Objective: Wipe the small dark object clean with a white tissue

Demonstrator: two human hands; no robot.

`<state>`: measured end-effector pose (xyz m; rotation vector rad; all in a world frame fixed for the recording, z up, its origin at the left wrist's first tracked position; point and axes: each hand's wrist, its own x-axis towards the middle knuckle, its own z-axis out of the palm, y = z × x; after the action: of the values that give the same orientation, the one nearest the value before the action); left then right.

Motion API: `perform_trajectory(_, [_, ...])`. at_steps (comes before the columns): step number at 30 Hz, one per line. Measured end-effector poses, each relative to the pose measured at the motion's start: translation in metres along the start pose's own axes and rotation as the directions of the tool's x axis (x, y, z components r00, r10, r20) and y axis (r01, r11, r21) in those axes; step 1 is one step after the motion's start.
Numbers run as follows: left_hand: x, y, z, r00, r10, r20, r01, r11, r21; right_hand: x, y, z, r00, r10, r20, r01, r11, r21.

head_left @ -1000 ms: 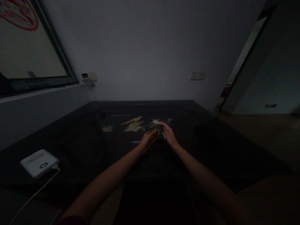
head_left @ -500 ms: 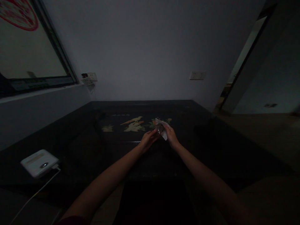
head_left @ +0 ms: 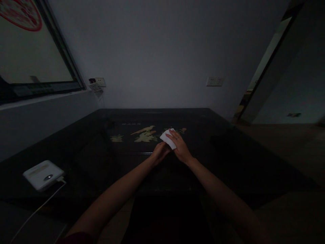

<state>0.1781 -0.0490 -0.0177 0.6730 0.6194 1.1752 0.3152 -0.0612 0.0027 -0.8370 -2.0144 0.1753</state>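
Note:
A white tissue (head_left: pixel 168 139), perhaps a paper towel, is held over the middle of the table under my right hand (head_left: pixel 179 145), whose fingers press across its top. My left hand (head_left: pixel 160 152) is closed just below and to the left of it, against the underside. The small clear, glass-like object in my left hand is covered by the tissue now, so its shape cannot be made out.
The dark glossy table (head_left: pixel 93 152) carries a painted bird and flowers (head_left: pixel 146 135). At its left lies a white box-shaped device (head_left: pixel 43 175) with a white cable (head_left: pixel 38 211). Wall sockets (head_left: pixel 214 81) are behind, with a window (head_left: pixel 35 51) on the left.
My right hand has turned over to the left and drawn the tissue across the top of the clear object, which was visible before. My left hand has hardly moved.

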Motion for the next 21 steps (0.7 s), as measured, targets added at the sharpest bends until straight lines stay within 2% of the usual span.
perform_trajectory(5, [0.0,0.001,0.003,1.0,-0.021,0.002,0.021,1.0,-0.013,0.001,0.001,0.002,1.0,-0.021,0.009,0.021,1.0,-0.012])
perform_trajectory(10, [-0.002,0.003,0.004,0.998,-0.034,0.044,0.037,0.998,-0.058,0.0,0.013,0.005,0.987,0.117,-0.108,-0.095,0.978,0.187])
perform_trajectory(13, [-0.003,0.004,0.005,0.996,-0.045,0.079,0.049,0.998,-0.043,0.001,0.026,0.011,0.948,0.272,-0.164,-0.188,0.896,0.402])
perform_trajectory(16, [-0.003,0.005,0.004,0.995,-0.072,0.066,0.07,0.997,0.032,0.003,0.039,0.018,0.891,0.424,-0.162,-0.255,0.763,0.593])
perform_trajectory(19, [-0.003,0.005,0.002,0.996,-0.073,0.05,0.069,0.995,0.078,0.004,0.046,0.024,0.836,0.532,-0.133,-0.304,0.652,0.695])
perform_trajectory(21, [-0.002,0.005,0.002,0.997,-0.065,0.042,0.061,0.994,0.087,0.003,0.046,0.025,0.818,0.56,-0.133,-0.314,0.627,0.713])
